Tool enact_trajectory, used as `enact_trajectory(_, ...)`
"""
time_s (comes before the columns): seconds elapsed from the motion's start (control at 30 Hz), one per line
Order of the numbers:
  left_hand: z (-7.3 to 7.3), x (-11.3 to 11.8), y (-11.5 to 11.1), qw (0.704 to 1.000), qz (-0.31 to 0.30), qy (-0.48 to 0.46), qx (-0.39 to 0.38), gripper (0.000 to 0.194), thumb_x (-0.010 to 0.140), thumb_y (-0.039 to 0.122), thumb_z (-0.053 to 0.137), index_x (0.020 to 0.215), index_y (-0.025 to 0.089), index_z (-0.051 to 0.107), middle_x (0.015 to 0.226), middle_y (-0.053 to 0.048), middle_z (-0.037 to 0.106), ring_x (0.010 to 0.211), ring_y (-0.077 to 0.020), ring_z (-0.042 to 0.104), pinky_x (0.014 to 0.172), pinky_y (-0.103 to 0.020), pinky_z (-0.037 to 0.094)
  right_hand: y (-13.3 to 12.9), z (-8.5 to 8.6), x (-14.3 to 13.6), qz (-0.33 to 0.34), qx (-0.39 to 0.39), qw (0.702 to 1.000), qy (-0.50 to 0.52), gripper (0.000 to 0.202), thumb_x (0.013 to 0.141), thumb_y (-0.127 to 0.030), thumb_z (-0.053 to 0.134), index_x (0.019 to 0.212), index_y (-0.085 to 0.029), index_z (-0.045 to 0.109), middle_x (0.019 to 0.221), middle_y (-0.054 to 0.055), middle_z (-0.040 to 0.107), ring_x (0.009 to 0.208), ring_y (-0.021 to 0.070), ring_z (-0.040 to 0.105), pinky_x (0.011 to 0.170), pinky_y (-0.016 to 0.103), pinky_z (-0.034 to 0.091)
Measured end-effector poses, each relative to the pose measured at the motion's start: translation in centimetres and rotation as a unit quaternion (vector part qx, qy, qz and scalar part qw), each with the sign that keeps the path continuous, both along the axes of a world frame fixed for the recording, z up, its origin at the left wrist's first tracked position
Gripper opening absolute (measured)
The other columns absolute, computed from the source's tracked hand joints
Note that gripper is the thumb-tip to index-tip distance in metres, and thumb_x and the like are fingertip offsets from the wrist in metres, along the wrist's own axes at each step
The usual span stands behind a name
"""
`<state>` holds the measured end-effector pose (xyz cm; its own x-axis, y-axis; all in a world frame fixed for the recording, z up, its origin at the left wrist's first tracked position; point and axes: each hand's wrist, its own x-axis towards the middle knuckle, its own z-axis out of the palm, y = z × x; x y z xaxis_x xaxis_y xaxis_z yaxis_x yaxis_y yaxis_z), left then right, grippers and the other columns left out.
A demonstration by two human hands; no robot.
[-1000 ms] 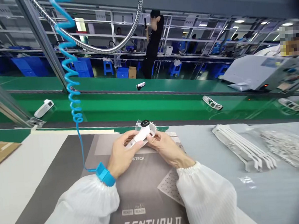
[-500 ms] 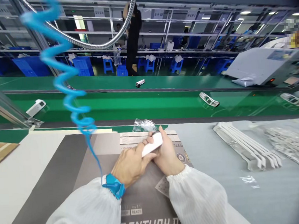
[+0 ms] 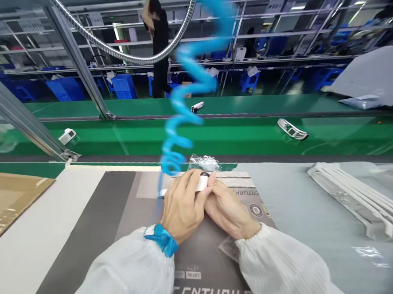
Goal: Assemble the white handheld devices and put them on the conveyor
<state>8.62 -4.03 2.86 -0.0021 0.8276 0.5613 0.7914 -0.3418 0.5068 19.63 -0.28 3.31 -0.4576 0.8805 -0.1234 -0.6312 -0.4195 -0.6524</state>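
Note:
Both hands meet over the printed grey box [image 3: 204, 275]. Between them is a long white plastic housing [image 3: 202, 183] with a black end, its middle hidden under my fingers. My left hand [image 3: 184, 205] is closed over the housing from above, a blue wrist strap [image 3: 165, 240] around its wrist. At the housing's black end, my right hand [image 3: 228, 207] grips it with thumb and fingers. A small clear bag of white bits [image 3: 206, 163] lies just beyond the hands.
A blue coiled cord [image 3: 183, 103] runs down to the wrist strap. Long white parts [image 3: 359, 199] lie in a stack at right. On the green conveyor [image 3: 169, 139] are a white device [image 3: 67, 136] and an open white shell [image 3: 292, 129]. Cardboard [image 3: 13, 193] lies at left.
The view has shifted left, with the coiled cord swinging right. The housing has turned flatter, and my left hand has moved over its top, covering more of it.

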Motion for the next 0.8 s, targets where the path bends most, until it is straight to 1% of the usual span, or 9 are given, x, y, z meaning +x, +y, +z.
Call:
enact_trajectory(0.1, 0.2, 0.3, 0.0, 1.0, -0.002, -0.013, -0.001, 0.035, 0.098, 0.035, 0.047, 0.13, 0.02, 0.052, 0.131, -0.01, 0.062, 0.121, -0.0236, 0.057, 0.101, -0.039, 0.045, 0.0, -0.1, -0.4, -0.025, -0.019, 1.0, -0.003, 0.024, 0.082, -0.04, 0.073, 0.093, -0.019, 0.069, 0.104, 0.007, 0.071, 0.115, 0.0228, 0.06, 0.105, 0.04, 0.048)
enact_trajectory(0.2, 0.5, -0.6, 0.1, 0.997, -0.014, 0.0, -0.078, 0.04, 0.097, 0.042, 0.049, 0.133, 0.026, 0.05, 0.13, -0.007, 0.063, 0.118, -0.0248, 0.06, 0.097, -0.04, 0.047, 0.5, -0.3, 0.0, 0.004, -0.015, 1.0, -0.016, 0.025, 0.085, -0.041, 0.069, 0.095, -0.018, 0.069, 0.108, 0.008, 0.071, 0.119, 0.0238, 0.059, 0.106, 0.04, 0.047)
enact_trajectory(0.3, 0.7, -3.3, 0.5, 0.978, 0.012, -0.008, -0.21, 0.041, 0.092, 0.051, 0.053, 0.127, 0.029, 0.056, 0.109, -0.005, 0.072, 0.099, -0.0266, 0.068, 0.081, -0.037, 0.052, 1.4, -1.1, 0.5, -0.026, -0.005, 0.998, -0.051, 0.029, 0.088, -0.044, 0.065, 0.101, -0.018, 0.068, 0.114, 0.009, 0.07, 0.118, 0.0231, 0.061, 0.106, 0.039, 0.048)
enact_trajectory(0.4, 1.1, -7.2, 2.3, 0.948, 0.076, -0.099, -0.293, 0.044, 0.09, 0.058, 0.052, 0.113, 0.022, 0.062, 0.081, -0.005, 0.073, 0.07, -0.0218, 0.069, 0.06, -0.03, 0.05, 2.3, -2.1, 1.0, -0.058, -0.024, 0.993, -0.103, 0.031, 0.086, -0.045, 0.067, 0.105, -0.02, 0.067, 0.123, 0.01, 0.067, 0.109, 0.022, 0.066, 0.101, 0.038, 0.052)
enact_trajectory(0.43, 1.4, -8.6, 3.3, 0.943, 0.104, -0.119, -0.293, 0.044, 0.091, 0.057, 0.051, 0.112, 0.02, 0.061, 0.078, -0.005, 0.072, 0.063, -0.0196, 0.066, 0.057, -0.029, 0.049, 2.5, -2.3, 1.1, -0.056, -0.027, 0.992, -0.112, 0.032, 0.085, -0.044, 0.069, 0.106, -0.02, 0.067, 0.125, 0.011, 0.067, 0.105, 0.0217, 0.068, 0.098, 0.038, 0.054)
enact_trajectory(0.5, 2.3, -11.1, 5.8, 0.95, 0.185, -0.077, -0.238, 0.037, 0.092, 0.046, 0.056, 0.114, 0.016, 0.061, 0.082, -0.007, 0.072, 0.064, -0.0173, 0.065, 0.061, -0.03, 0.05, 2.8, -2.7, 1.2, -0.048, -0.02, 0.992, -0.117, 0.033, 0.083, -0.042, 0.072, 0.105, -0.018, 0.069, 0.124, 0.012, 0.067, 0.1, 0.0208, 0.069, 0.094, 0.035, 0.056)
enact_trajectory(0.63, 3.6, -14.1, 10.7, 0.95, 0.246, -0.049, -0.189, 0.036, 0.095, 0.036, 0.057, 0.123, 0.014, 0.057, 0.11, -0.009, 0.065, 0.092, -0.0196, 0.065, 0.081, -0.039, 0.055, 2.9, -2.9, 1.2, -0.048, -0.021, 0.993, -0.109, 0.029, 0.079, -0.039, 0.077, 0.099, -0.019, 0.072, 0.116, 0.01, 0.07, 0.094, 0.0192, 0.07, 0.089, 0.032, 0.058)
enact_trajectory(0.7, 3.6, -14.7, 12.0, 0.947, 0.265, -0.041, -0.18, 0.036, 0.094, 0.037, 0.058, 0.122, 0.015, 0.058, 0.119, -0.01, 0.061, 0.102, -0.0213, 0.063, 0.087, -0.042, 0.055, 2.9, -2.9, 1.2, -0.048, -0.027, 0.993, -0.103, 0.028, 0.078, -0.036, 0.079, 0.098, -0.019, 0.073, 0.115, 0.01, 0.071, 0.094, 0.019, 0.07, 0.089, 0.032, 0.057)
enact_trajectory(0.8, 3.0, -14.8, 12.0, 0.942, 0.285, -0.029, -0.176, 0.036, 0.094, 0.036, 0.059, 0.123, 0.014, 0.057, 0.122, -0.01, 0.06, 0.105, -0.0227, 0.061, 0.089, -0.044, 0.054, 2.7, -2.7, 1.2, -0.047, -0.026, 0.993, -0.1, 0.026, 0.077, -0.033, 0.08, 0.098, -0.019, 0.073, 0.114, 0.01, 0.071, 0.094, 0.0184, 0.07, 0.089, 0.031, 0.057)
